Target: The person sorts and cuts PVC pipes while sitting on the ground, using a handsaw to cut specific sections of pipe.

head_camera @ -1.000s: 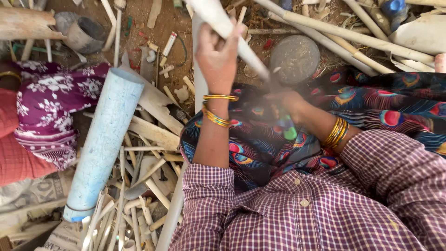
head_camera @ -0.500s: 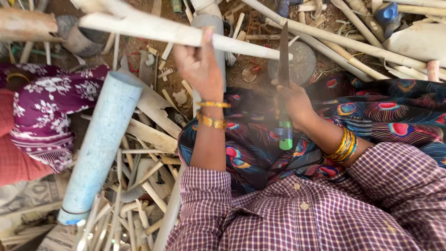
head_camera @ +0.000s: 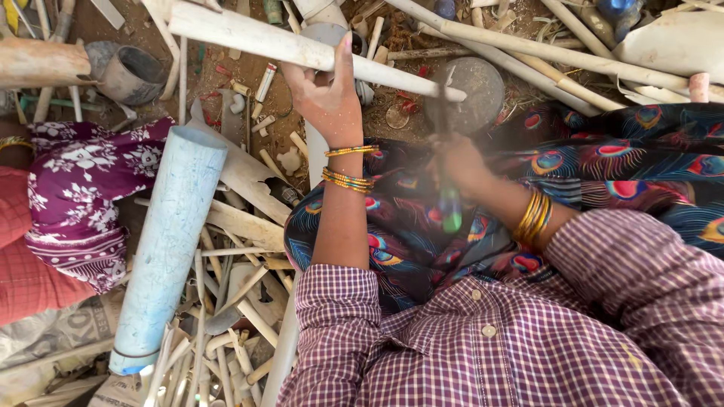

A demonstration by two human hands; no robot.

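I see a dirt floor littered with pale plastic scrap: a heap of pipe offcuts (head_camera: 226,332), smooth, mostly round and tubular, some split into flat curved strips. A thick light-blue pipe (head_camera: 167,252) lies among them at the left, matte and dusty, its open end up near a patch of purple flowered cloth (head_camera: 72,188). At the top left sits a small grey pot (head_camera: 130,74), and at the top centre a flat round grey disc (head_camera: 471,87) rests on the ground.

Across the top runs a long off-white pipe (head_camera: 256,41), straight and slim, tilted slightly down to the right. My left hand (head_camera: 326,94) is wrapped around it from below, fingers closed over the far side, thumb up against it, so the pipe is held firmly above the lap of peacock-patterned fabric (head_camera: 603,166). Gold bangles (head_camera: 348,169) sit on that wrist.

My right hand (head_camera: 456,162) is blurred; it is closed around a tool with a green handle (head_camera: 450,215), its dark shaft rising to meet the right end of the pipe. The blur hides the tool's exact shape. More bangles circle that wrist, above a checked maroon sleeve (head_camera: 603,279).
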